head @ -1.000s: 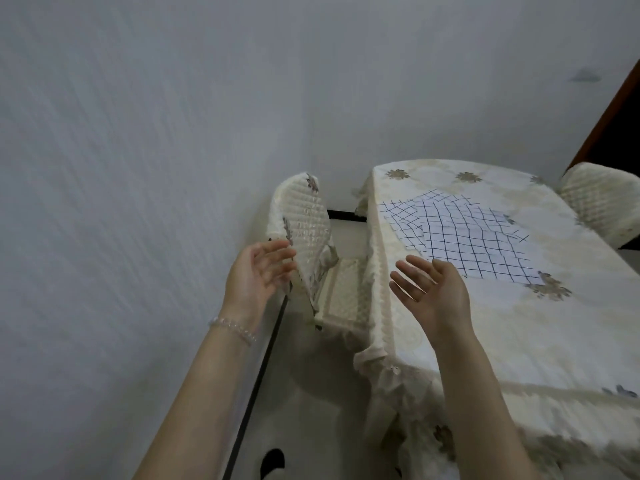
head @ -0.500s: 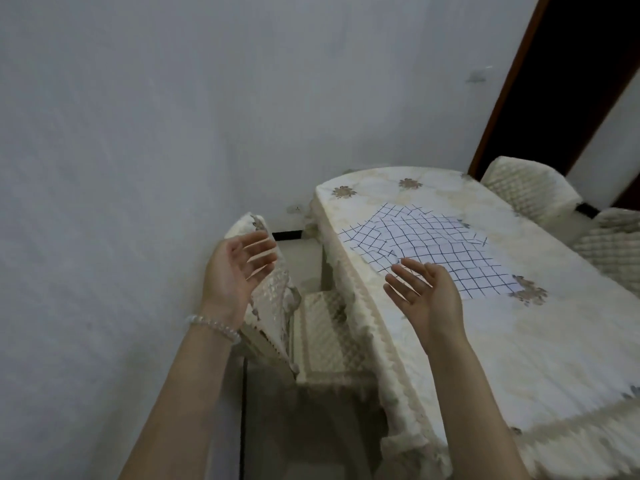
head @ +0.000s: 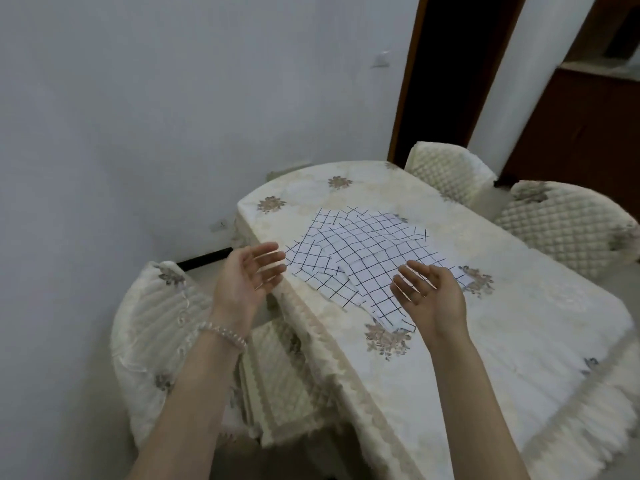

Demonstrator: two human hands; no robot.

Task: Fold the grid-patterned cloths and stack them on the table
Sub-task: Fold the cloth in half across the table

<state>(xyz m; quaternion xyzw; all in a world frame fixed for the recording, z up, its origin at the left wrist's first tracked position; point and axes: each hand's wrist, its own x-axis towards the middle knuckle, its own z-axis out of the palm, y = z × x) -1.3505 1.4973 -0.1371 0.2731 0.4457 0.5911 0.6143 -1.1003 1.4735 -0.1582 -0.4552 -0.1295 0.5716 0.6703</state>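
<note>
While both hands (head: 346, 292) hover, chairs (head: 568, 226) flank table (head: 519, 306) w/ cloths (head: 363, 247).

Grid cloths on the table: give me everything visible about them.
The grid cloths are white fabric with thin dark grid lines, lying flat and unfolded in a loose overlapping spread, edges fanned at different angles. How many there are is unclear. They rest on the cream flowered tablecloth, toward the table's left side. The left hand and right hand are open, holding nothing.
</note>
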